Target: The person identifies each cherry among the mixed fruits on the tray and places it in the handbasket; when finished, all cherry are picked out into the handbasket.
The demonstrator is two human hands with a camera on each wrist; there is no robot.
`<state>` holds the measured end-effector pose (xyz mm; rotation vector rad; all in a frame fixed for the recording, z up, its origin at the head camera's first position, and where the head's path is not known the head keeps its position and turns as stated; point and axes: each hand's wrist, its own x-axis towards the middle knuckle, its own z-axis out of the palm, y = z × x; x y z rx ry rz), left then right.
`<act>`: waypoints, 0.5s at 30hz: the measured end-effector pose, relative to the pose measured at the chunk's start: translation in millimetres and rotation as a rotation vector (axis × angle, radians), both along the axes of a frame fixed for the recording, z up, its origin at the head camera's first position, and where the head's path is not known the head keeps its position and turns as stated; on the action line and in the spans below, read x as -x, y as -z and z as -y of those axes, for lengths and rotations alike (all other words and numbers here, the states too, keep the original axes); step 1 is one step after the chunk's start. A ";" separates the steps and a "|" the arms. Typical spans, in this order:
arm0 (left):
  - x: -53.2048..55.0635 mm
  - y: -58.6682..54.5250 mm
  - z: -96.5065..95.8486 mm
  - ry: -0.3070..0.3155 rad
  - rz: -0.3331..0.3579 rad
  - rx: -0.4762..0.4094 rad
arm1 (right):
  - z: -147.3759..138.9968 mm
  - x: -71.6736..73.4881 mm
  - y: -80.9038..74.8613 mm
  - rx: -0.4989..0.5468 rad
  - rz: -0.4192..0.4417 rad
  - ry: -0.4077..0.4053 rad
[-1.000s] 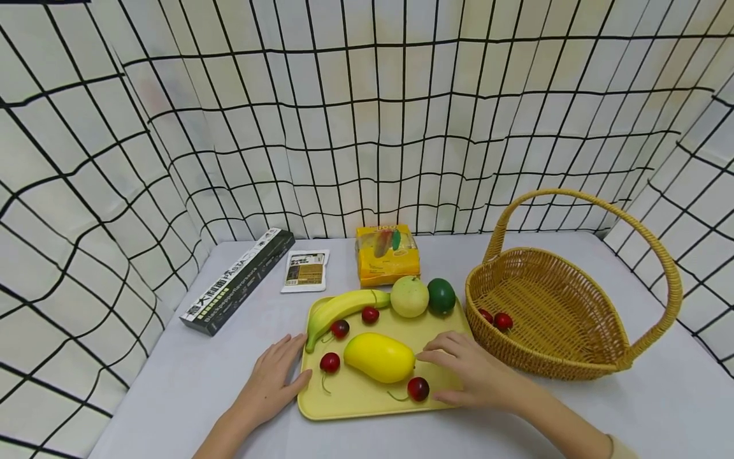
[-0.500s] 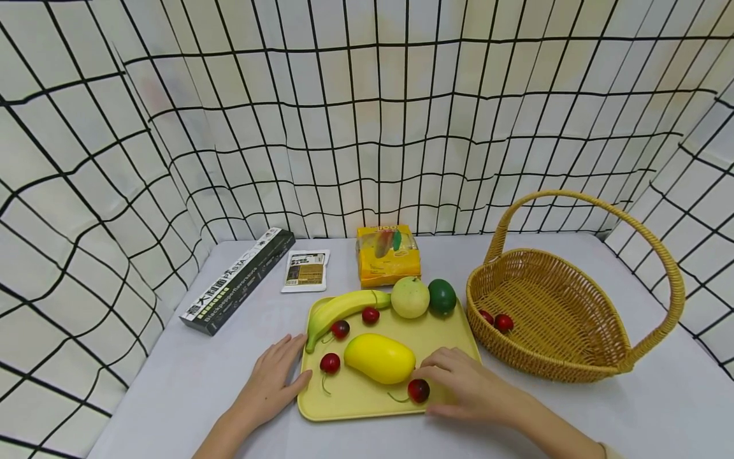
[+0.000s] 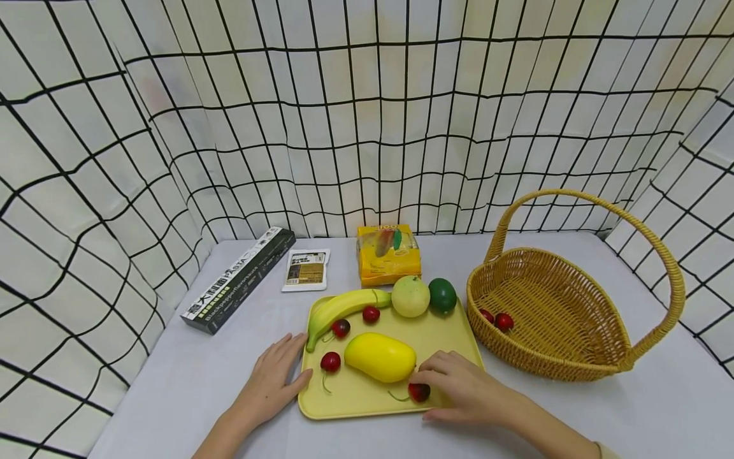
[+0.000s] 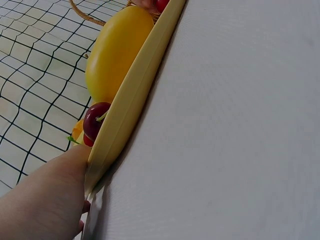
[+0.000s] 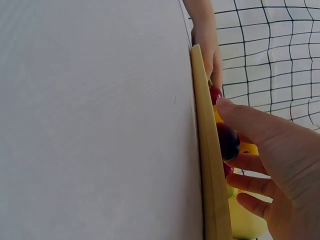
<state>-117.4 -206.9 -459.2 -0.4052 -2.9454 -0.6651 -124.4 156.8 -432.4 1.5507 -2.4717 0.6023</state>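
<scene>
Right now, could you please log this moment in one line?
Left hand: touching yellow rectangular tray | Right hand: at dark-red round cherry, grip unclear | Brown woven basket: two red cherries inside

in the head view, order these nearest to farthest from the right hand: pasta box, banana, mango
From the right hand:
1. Mango: on the tray, just left
2. Banana: along the tray's back left
3. Pasta box: farther left, off the tray
</scene>
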 end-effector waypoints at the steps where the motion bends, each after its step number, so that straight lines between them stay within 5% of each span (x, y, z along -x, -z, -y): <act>1: 0.0 0.0 0.1 0.000 0.001 -0.001 | 0.3 0.0 0.7 0.000 0.005 -0.002; 15: 0.0 0.2 -0.2 0.001 -0.009 -0.002 | 2.5 -1.0 3.5 -0.019 0.023 0.018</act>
